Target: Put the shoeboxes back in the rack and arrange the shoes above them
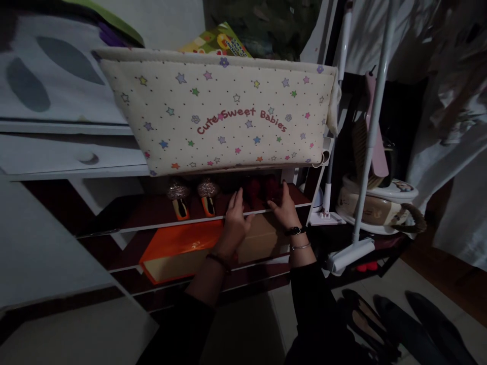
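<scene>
A pair of dark red shoes [262, 190] stands on the upper shelf [140, 209], dim in the shadow under a fabric bin. On their left side is my left hand [236, 220], fingers stretched forward and thumb apart. My right hand [284, 207] is at their right side, its thumb spread from the fingers. Whether either hand touches the shoes I cannot tell. Farther left on the same shelf sits a pair of glittery heeled shoes [193, 195]. Below my hands are an orange box [182, 241] and a brown cardboard box [262, 238].
The star-patterned fabric bin [236, 142] overhangs the shelf. To the right stand a long-handled white mop [352, 256], a pink-handled brush [376, 137] and a lidded container [375, 208]. Black shoes [403, 324] lie on the floor at lower right. A white drawer [68, 154] is at left.
</scene>
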`<state>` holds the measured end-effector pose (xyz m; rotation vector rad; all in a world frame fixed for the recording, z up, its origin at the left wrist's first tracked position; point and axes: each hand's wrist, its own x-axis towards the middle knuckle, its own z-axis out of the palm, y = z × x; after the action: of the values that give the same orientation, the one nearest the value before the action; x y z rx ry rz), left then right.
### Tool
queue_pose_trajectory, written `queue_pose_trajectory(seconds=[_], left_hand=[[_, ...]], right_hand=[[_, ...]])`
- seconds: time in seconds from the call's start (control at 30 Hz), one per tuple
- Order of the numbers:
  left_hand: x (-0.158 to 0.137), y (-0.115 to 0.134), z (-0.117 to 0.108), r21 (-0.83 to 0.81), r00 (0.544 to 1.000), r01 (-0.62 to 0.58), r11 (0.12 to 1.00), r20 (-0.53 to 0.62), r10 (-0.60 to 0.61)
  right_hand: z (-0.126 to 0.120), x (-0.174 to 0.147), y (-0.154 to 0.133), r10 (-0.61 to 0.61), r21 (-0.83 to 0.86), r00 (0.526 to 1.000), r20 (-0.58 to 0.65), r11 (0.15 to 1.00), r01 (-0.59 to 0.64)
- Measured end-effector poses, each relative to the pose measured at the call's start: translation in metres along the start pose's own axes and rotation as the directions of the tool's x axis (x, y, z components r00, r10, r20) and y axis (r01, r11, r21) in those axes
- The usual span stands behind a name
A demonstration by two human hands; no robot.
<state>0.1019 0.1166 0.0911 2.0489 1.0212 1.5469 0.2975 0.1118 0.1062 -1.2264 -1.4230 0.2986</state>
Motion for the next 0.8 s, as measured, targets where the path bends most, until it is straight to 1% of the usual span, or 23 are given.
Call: queue_pose_trajectory(seconds=[0.07, 0.1, 0.13, 0.17, 0.2, 0.23, 0.27, 0.3, 0.33, 0.37, 0.4, 0.43, 0.5, 0.57, 0.6, 0.67, 0.73, 0.8], left_hand=[[-0.011, 0.017, -0.012, 0.035, 0.996, -0.071, 0.997, -0.055, 0.073], [-0.015, 0.026, -0.021, 0.062, 0.990, -0.082, 0.995, -0.111, 0.088], [-0.017, 0.034, -0.031, 0.110, 0.977, -0.067, 0.992, -0.193, 0.087], [-0.018, 0.040, -0.042, 0.173, 0.952, -0.032, 0.984, -0.294, 0.083], [-0.018, 0.044, -0.055, 0.232, 0.916, 0.011, 0.973, -0.394, 0.083], [-0.017, 0.044, -0.069, 0.274, 0.868, 0.052, 0.960, -0.487, 0.092], [-0.016, 0.040, -0.083, 0.288, 0.810, 0.087, 0.954, -0.577, 0.100], [-0.016, 0.034, -0.097, 0.283, 0.765, 0.114, 0.952, -0.636, 0.097], [-0.016, 0.026, -0.109, 0.271, 0.734, 0.133, 0.953, -0.674, 0.089], [-0.016, 0.016, -0.120, 0.255, 0.716, 0.150, 0.955, -0.694, 0.073], [-0.018, 0.006, -0.129, 0.237, 0.715, 0.168, 0.957, -0.698, 0.048], [-0.019, -0.003, -0.135, 0.222, 0.729, 0.189, 0.957, -0.685, 0.015], [-0.022, -0.019, -0.141, 0.222, 0.786, 0.235, 0.946, -0.616, -0.050], [-0.024, -0.027, -0.141, 0.295, 0.846, 0.277, 0.914, -0.526, -0.087], [-0.024, -0.030, -0.140, 0.343, 0.864, 0.292, 0.893, -0.495, -0.092], [-0.025, -0.033, -0.139, 0.423, 0.878, 0.324, 0.846, -0.469, -0.101], [-0.025, -0.035, -0.138, 0.469, 0.880, 0.343, 0.814, -0.463, -0.104], [-0.026, -0.038, -0.138, 0.504, 0.889, 0.343, 0.793, -0.446, -0.101]], right_hand=[[-0.002, -0.002, -0.003, -0.009, -0.040, 1.000, -0.027, 0.999, 0.008], [-0.004, -0.002, -0.006, -0.013, -0.057, 0.999, -0.044, 0.998, 0.011], [-0.006, -0.003, -0.009, -0.017, -0.074, 0.998, -0.065, 0.997, 0.013], [-0.008, -0.004, -0.013, -0.019, -0.095, 0.995, -0.093, 0.995, 0.010], [-0.011, -0.006, -0.019, -0.019, -0.127, 0.992, -0.129, 0.992, 0.002], [-0.014, -0.007, -0.025, -0.016, -0.173, 0.986, -0.167, 0.985, -0.013], [-0.017, -0.009, -0.033, -0.013, -0.228, 0.980, -0.197, 0.973, -0.033], [-0.018, -0.012, -0.042, -0.011, -0.284, 0.978, -0.208, 0.957, -0.050], [-0.019, -0.014, -0.052, -0.012, -0.331, 0.980, -0.199, 0.942, -0.056], [-0.017, -0.017, -0.062, -0.018, -0.359, 0.986, -0.168, 0.932, -0.044], [-0.012, -0.021, -0.072, -0.029, -0.361, 0.993, -0.116, 0.932, -0.015], [-0.005, -0.025, -0.081, -0.045, -0.335, 0.998, -0.049, 0.942, 0.027], [0.017, -0.032, -0.096, -0.097, -0.215, 0.992, 0.079, 0.970, 0.112], [0.045, -0.038, -0.104, -0.167, -0.090, 0.975, 0.146, 0.979, 0.181], [0.061, -0.041, -0.105, -0.193, -0.049, 0.969, 0.155, 0.978, 0.202], [0.089, -0.044, -0.105, -0.201, -0.021, 0.969, 0.144, 0.978, 0.206], [0.113, -0.045, -0.102, -0.159, -0.027, 0.978, 0.137, 0.986, 0.164], [0.130, -0.045, -0.098, -0.107, -0.031, 0.982, 0.154, 0.993, 0.113]])
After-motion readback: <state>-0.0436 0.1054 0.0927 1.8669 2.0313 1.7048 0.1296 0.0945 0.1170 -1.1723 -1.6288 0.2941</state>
